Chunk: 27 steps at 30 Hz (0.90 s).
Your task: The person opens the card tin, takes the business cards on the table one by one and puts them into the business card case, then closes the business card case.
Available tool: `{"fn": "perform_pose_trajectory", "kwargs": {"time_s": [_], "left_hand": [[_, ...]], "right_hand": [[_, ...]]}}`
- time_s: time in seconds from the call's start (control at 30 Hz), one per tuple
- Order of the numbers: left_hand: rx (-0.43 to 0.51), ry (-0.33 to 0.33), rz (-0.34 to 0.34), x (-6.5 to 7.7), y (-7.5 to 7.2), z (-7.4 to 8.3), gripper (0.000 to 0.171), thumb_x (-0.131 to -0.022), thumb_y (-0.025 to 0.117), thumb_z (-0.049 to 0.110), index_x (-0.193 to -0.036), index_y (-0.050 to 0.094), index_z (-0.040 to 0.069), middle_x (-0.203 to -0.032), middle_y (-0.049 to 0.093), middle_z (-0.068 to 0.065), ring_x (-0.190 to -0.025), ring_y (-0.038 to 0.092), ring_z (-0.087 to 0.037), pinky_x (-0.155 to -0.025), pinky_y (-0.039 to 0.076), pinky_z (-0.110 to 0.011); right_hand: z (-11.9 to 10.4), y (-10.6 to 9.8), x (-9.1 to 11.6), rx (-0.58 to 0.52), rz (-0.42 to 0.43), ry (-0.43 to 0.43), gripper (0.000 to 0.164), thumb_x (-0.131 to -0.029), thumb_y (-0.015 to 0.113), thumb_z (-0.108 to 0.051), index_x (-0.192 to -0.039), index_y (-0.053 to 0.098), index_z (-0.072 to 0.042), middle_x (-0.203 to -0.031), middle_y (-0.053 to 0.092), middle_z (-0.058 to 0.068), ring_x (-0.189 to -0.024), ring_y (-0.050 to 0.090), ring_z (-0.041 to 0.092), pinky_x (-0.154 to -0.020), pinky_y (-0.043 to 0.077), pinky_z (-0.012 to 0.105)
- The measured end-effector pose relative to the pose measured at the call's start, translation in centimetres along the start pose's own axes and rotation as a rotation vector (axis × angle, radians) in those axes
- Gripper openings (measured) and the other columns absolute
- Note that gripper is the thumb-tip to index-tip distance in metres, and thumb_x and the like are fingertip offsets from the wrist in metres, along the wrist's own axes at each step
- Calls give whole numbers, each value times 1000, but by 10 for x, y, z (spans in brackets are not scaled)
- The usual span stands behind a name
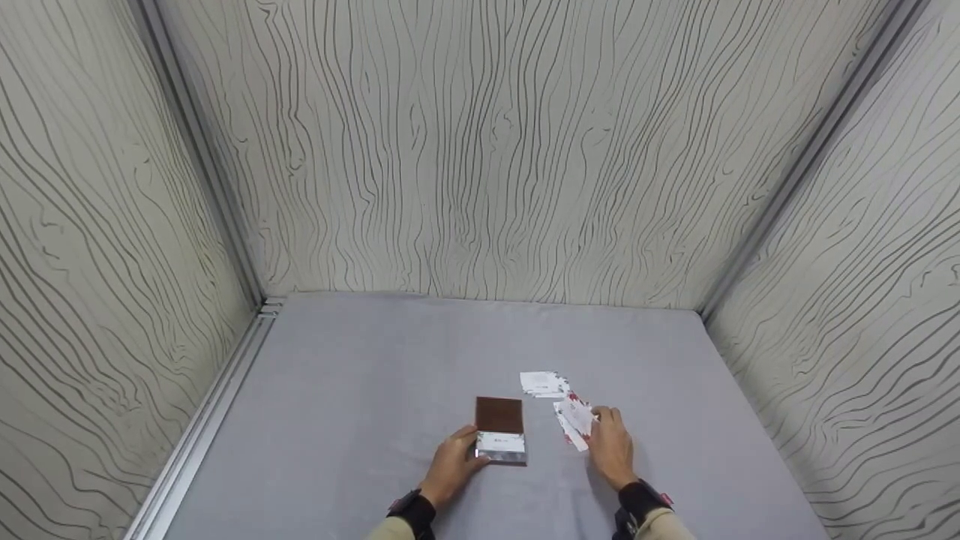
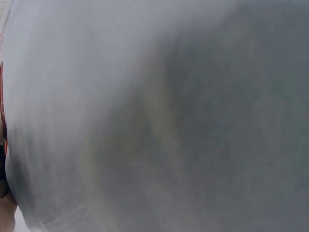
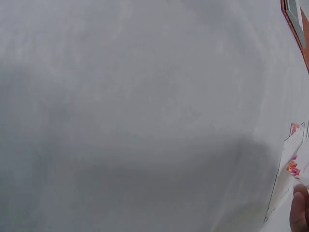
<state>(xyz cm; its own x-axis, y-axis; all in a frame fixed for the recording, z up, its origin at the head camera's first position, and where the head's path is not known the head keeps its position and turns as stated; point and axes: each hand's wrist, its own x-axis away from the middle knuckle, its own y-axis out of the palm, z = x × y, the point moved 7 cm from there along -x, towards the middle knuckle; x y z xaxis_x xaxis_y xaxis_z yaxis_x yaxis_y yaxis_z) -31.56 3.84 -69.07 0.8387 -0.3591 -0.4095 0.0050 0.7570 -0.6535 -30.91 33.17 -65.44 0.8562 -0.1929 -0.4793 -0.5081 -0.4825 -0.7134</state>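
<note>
A brown card case (image 1: 499, 415) lies with its lid folded back, and white printed cards (image 1: 500, 442) sit in its near half. My left hand (image 1: 451, 466) grips the case by its left side, thumb at the near corner. Only a sliver of the case (image 2: 2, 101) shows in the left wrist view. To the right, my right hand (image 1: 613, 451) pinches the edge of a white card with red flowers (image 1: 576, 415), over other cards beneath it. In the right wrist view the thumb (image 3: 299, 208) presses against that flowered card (image 3: 303, 162).
More white floral cards (image 1: 543, 383) lie overlapping beyond the right hand, on the grey cloth-covered table (image 1: 360, 375). Wood-grain-patterned panels (image 1: 465, 150) enclose the table at the back and sides. A metal rail (image 1: 199, 435) runs along the left edge.
</note>
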Motion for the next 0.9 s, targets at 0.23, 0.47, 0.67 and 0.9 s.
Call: {"fn": "perform_pose_trajectory", "kwargs": {"time_s": [0.23, 0.47, 0.67, 0.9], "left_hand": [[2, -19, -21, 0, 1, -2, 45, -80, 80, 10, -117, 65, -12, -123, 63, -23, -116, 60, -38, -100, 48, -47], [-6, -10, -25, -3, 2, -2, 45, -78, 81, 11, -116, 67, -9, -121, 65, -18, -114, 62, -32, -98, 50, -42], [2, -7, -25, -4, 1, -2, 45, -78, 81, 12, -117, 67, -7, -120, 66, -17, -113, 63, -30, -97, 51, -42], [11, 25, -2, -2, 0, 0, 44, -78, 81, 10, -114, 67, -10, -120, 65, -21, -112, 63, -34, -97, 50, -44]], "right_hand": [[-16, 5, 1, -59, 39, -83, 16, -86, 63, 11, -100, 64, 4, -96, 59, 17, -81, 63, 35, -67, 54, 51], [-35, 14, 1, -141, 19, -196, 18, -85, 67, 11, -101, 66, 2, -96, 60, 11, -83, 63, 27, -69, 55, 45], [-49, 21, 2, -214, 15, -285, 19, -83, 69, 11, -99, 68, 0, -95, 59, 7, -78, 61, 19, -65, 56, 31], [-63, 31, 4, -250, -4, -304, 21, -83, 69, 11, -98, 69, -3, -93, 58, 3, -74, 57, 12, -61, 52, 25]]}}
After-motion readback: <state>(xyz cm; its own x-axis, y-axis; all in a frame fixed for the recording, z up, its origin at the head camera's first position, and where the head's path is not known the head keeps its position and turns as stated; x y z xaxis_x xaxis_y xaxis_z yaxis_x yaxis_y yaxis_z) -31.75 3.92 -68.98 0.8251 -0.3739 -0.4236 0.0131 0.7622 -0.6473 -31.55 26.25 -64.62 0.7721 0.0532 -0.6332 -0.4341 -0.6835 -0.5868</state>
